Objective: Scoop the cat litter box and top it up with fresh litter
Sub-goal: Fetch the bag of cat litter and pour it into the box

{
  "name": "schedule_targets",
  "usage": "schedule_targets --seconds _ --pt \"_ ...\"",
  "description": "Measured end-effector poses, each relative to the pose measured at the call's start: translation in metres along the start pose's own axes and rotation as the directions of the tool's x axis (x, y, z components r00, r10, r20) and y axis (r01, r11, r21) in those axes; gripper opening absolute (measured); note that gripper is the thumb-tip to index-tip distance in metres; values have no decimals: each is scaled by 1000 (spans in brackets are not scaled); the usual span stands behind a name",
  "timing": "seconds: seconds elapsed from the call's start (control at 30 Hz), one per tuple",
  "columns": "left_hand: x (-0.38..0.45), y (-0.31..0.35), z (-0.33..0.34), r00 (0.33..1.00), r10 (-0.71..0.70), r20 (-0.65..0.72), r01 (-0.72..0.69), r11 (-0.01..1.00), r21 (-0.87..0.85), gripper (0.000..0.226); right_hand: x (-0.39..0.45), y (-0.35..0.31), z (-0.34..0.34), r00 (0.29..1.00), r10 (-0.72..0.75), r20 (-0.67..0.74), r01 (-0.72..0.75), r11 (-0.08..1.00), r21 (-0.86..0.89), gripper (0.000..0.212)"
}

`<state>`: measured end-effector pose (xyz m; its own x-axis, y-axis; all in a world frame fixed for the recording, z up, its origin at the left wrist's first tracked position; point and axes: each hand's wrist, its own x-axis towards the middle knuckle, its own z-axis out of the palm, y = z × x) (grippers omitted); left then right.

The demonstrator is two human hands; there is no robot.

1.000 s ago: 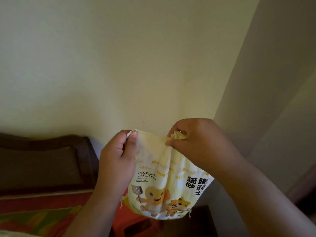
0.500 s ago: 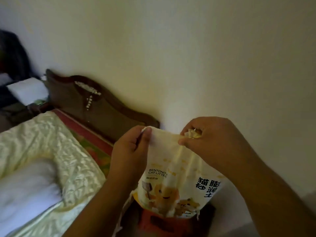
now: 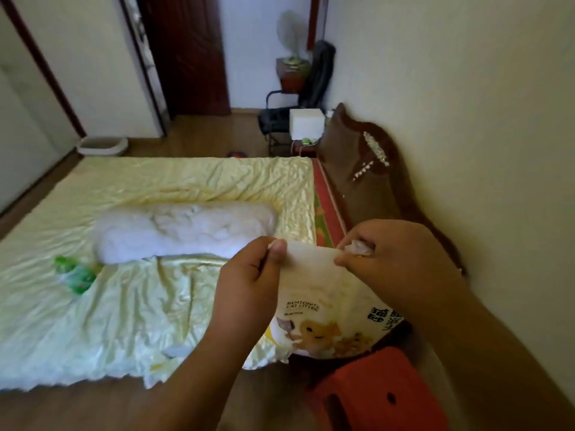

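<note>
A wide bed under a pale yellow satin sheet (image 3: 186, 194) fills the left. Over its near corner, the printed cream cat litter bag (image 3: 323, 293) hangs upright, its top edge pinched by the left hand (image 3: 249, 281) and right hand (image 3: 401, 262), set apart, fingers curled.

— What can't we make out on the litter bag (image 3: 326, 290)?

— Our left hand (image 3: 249, 281) covers its left edge and our right hand (image 3: 395, 262) hides the right corner and half the printed characters. Its bottom sits behind the red stool (image 3: 382, 390), which the lower edge of the frame cuts off.

— Is the bag's top open?

— We can't tell; the bunched bit in our right fingers is blurred.

— And the litter box (image 3: 102, 146)?

— Small and far off beside the bed (image 3: 155, 188). We see only its rim, not what's inside.

— The green thing (image 3: 74, 273) on the sheet?

— Too blurred for us to identify.
</note>
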<state>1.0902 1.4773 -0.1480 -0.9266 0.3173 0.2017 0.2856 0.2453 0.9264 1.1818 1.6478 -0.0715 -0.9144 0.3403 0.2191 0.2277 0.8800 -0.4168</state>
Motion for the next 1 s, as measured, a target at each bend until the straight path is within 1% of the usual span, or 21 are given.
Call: schedule_targets --seconds 0.1,0.23,0.3,0.4,0.53,0.6,0.67,0.77,0.87,0.93,1.0 --pt "-12 -10 -40 991 -48 -128 50 999 19 23 15 -35 17 994 -77 83 71 995 75 12" --pt "-27 -25 -101 955 -99 -279 119 991 54 28 33 -92 51 965 -189 183 173 980 101 15" --pt "-37 -36 -136 926 -123 -358 163 983 84 30 38 -127 71 940 -249 232 223 966 133 15" --pt "-58 -54 -188 859 -156 -488 237 965 109 29 39 -182 105 891 -353 285 312 933 179 16" --pt "-85 -71 -251 747 -152 -647 317 937 146 26 33 -253 144 806 -487 336 434 873 223 17" --pt "-99 -77 -277 688 -139 -712 356 920 164 25 29 -284 161 753 -553 357 495 833 248 16" --pt "-116 -82 -299 624 -125 -771 402 898 180 25 25 -313 175 687 -615 386 541 788 292 11" --pt "-139 -86 -327 517 -117 -848 482 859 175 29 17 -354 193 588 -694 417 607 718 340 17" --pt "-157 -90 -345 404 -107 -909 541 829 142 34 13 -390 210 482 -767 422 664 635 395 13" --pt "-166 -94 -352 322 -83 -943 585 801 129 36 13 -409 221 407 -813 417 688 573 445 10" --pt "-173 -98 -355 233 -84 -969 619 781 81 34 13 -425 231 333 -845 419 695 520 497 9"
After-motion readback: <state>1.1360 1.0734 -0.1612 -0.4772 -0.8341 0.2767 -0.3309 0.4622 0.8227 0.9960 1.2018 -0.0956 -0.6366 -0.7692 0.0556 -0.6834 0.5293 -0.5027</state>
